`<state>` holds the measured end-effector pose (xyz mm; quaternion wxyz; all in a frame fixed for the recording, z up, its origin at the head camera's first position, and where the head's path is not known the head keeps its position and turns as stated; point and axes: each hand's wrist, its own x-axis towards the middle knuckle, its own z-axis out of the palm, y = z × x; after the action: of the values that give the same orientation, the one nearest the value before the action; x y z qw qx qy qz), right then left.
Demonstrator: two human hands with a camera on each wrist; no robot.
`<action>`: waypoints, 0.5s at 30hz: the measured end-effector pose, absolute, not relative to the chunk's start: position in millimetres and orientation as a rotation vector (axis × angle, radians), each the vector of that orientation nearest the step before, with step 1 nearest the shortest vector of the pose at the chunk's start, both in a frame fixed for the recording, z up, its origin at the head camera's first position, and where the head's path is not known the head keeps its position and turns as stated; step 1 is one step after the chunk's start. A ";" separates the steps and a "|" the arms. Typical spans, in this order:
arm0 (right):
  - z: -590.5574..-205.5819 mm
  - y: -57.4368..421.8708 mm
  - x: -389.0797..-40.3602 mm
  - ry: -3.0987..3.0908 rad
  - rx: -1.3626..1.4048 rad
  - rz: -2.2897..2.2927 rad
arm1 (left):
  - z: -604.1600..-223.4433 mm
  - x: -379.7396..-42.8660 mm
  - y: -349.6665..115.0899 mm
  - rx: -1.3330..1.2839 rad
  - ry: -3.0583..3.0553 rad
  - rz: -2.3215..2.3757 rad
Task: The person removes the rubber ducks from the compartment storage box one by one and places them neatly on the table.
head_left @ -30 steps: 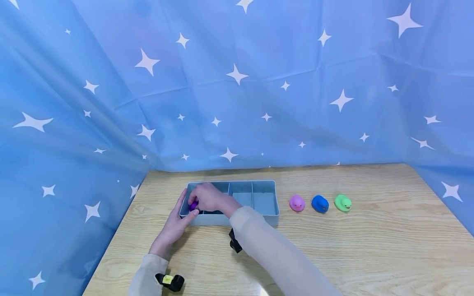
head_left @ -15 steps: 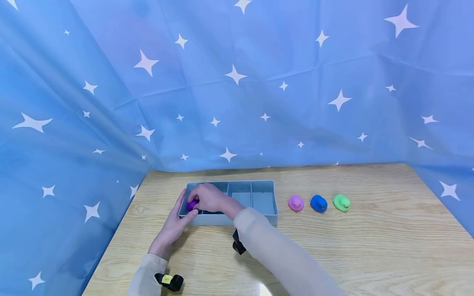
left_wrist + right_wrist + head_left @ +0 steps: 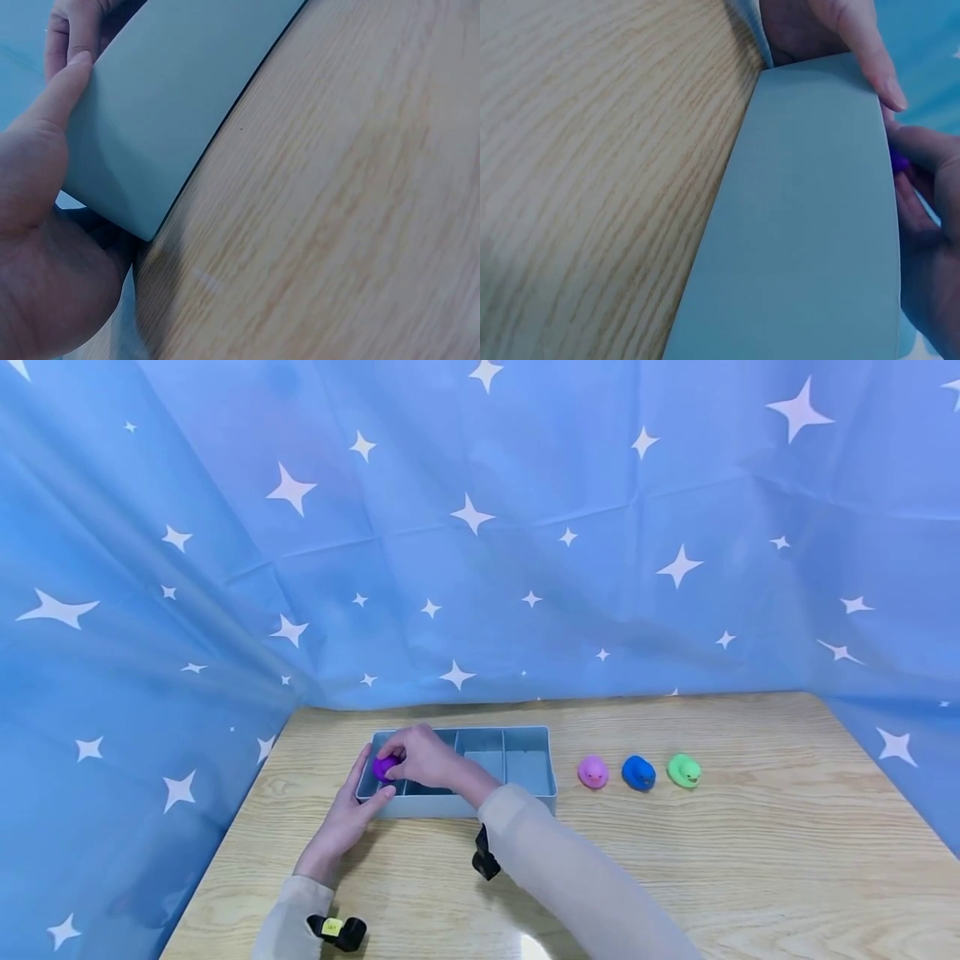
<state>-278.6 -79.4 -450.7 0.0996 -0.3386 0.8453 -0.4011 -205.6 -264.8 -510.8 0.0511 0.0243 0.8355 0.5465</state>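
Note:
In the head view, a grey-blue divided box (image 3: 528,768) stands near the back of the table. My left hand (image 3: 347,817) grips its left end, with the thumb at the front rim and the fingers along the end wall. My right hand (image 3: 426,758) reaches over the box and pinches a rounded purple toy (image 3: 385,767) at the leftmost compartment. Fingers cover part of that toy, so its shape is not fully shown. From the right wrist, only a sliver of purple (image 3: 898,160) appears behind the box wall (image 3: 802,195).
Right of the box, a pink rubber duck (image 3: 593,772), a blue rubber duck (image 3: 638,772) and a green rubber duck (image 3: 684,770) sit in a row on the wooden table (image 3: 750,860). A blue star-patterned curtain (image 3: 480,560) hangs behind and at the sides.
More of the purple toy shows in my right fingers, and it sits slightly higher. My left hand keeps its place on the box. The whole head view has shifted a little.

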 end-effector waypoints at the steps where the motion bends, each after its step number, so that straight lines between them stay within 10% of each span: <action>1: -450.9 -78.8 -278.3 2.498 -0.997 -1.200 | -510.7 -205.9 -264.8 0.075 2.541 1.664; 15: -435.2 -57.0 -270.7 2.493 -0.916 -1.353 | -509.7 -205.5 -262.4 0.022 2.558 1.615</action>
<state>-270.7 -57.0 -435.2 0.0803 -0.3062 0.8337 -0.4525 -205.5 -262.4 -509.7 0.0582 0.0074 0.8441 0.5330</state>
